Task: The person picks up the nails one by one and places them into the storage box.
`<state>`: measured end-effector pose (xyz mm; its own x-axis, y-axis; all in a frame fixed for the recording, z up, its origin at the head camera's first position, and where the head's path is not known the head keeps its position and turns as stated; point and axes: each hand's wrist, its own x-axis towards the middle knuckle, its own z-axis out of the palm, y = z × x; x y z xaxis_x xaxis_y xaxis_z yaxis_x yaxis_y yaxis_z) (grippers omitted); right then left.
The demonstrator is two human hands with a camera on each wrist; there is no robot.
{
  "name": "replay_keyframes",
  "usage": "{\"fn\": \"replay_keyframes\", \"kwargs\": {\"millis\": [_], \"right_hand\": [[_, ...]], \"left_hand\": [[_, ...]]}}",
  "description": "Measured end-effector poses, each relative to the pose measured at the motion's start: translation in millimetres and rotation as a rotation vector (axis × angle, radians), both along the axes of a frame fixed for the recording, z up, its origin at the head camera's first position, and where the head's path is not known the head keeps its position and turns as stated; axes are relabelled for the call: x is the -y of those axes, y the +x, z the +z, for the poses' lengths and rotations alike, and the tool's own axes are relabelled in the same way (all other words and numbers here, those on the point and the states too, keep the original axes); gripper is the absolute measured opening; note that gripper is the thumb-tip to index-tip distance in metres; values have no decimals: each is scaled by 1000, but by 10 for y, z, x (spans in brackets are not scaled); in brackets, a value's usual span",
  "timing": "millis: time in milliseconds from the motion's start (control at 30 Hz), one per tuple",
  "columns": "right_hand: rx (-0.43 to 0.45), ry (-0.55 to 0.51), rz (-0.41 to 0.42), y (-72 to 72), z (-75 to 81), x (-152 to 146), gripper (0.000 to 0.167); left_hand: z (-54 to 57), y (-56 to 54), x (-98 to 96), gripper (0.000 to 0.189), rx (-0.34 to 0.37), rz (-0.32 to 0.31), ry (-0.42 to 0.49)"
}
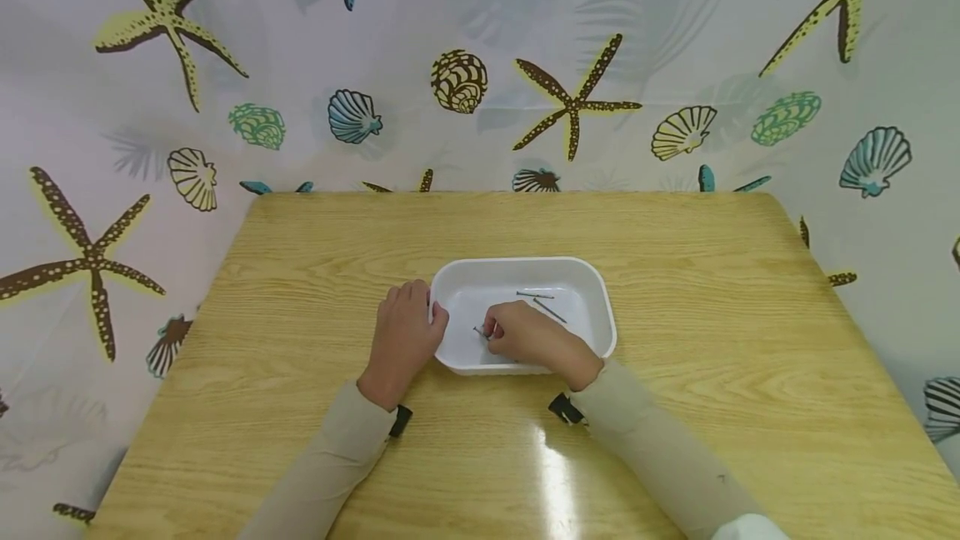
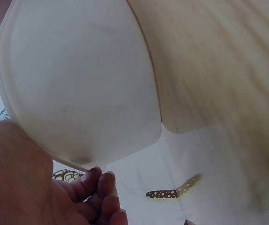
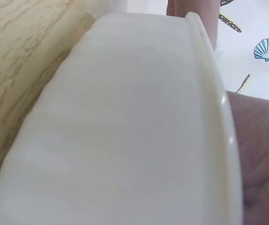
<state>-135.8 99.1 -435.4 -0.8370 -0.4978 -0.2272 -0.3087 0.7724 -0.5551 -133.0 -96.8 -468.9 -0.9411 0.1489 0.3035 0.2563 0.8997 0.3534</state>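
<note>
A white plastic tray [image 1: 600, 307] with a raised rim stands on the table. Inside it lie two thin metal screws, one screw [image 1: 535, 295] nearly level and another screw [image 1: 551, 310] slanting below it. My right hand [image 1: 536, 336] reaches into the tray over its near side and pinches a small screw [image 1: 478, 331] between thumb and fingers; part of it is hidden. At the tray's left end my left hand [image 1: 405, 327] holds the rim, thumb over the edge. The left wrist view shows the left hand's curled fingers [image 2: 107, 192] by the tray's outer wall [image 2: 82, 79].
The tray rests on a wood-grain table [image 1: 337, 232]. Behind and beside the table hangs a white cloth [image 1: 420, 15] printed with starfish and shells. A dark strap piece [image 1: 566, 408] sits at the right wrist, and another strap piece [image 1: 401, 421] at the left.
</note>
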Motion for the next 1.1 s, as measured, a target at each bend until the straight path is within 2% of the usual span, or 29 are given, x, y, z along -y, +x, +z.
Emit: {"fn": "replay_keyframes", "kwargs": {"millis": [367,500,633,800,900,967,1100], "right_hand": [[42,72,-10,-42,-74,119,6],[47,66,-24,-27,-82,125,7],[2,25,-34,-9,-85,99,3],[-107,-86,-56,6,-95,42,9],[-117,-166,-75,10,-86,-30,19],[-81,-247,-90,21,-57,-91,28],[81,-521,-101,51,41,-210,42]], "left_hand": [[-30,-18,-30,17,-31,-13,-8],[-26,-12,-38,17,-25,-18,-12],[-17,-13,-35,17,-32,-21,-12],[-10,-23,-12,18,-48,-23,-26],[-16,-29,0,20,-53,-18,-47],[-23,-30,9,23,-51,-9,-47],[-14,-14,49,35,-42,-4,-4]]}}
